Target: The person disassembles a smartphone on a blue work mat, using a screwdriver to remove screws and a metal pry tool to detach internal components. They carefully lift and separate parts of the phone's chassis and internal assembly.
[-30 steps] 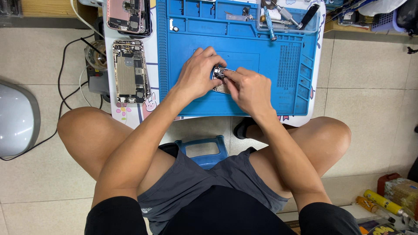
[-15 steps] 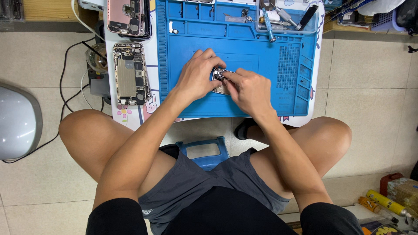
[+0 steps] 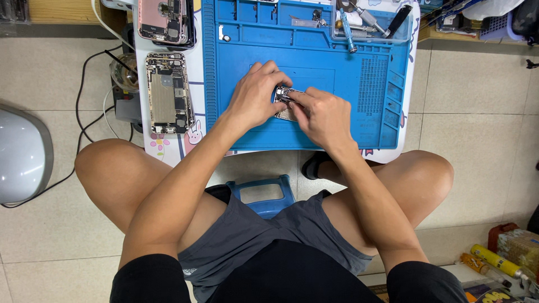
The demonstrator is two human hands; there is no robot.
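Both hands, left (image 3: pixel 255 98) and right (image 3: pixel 323 115), grip closed on a small metallic, seemingly rectangular part (image 3: pixel 285 96) over ribbed blue mat (image 3: pixel 359 112).

A small silvery metal part (image 3: pixel 287 102) sits just above the frame's centre. It lies flat on the blue mat (image 3: pixel 314 67), mostly hidden.

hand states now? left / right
Left hand: closed on the small silver metal phone part.
Right hand: fingertips pinching the same part.

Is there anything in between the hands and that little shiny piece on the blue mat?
Nothing visible. The left hand and right hand both already touch the small metal part, which rests on the blue mat.
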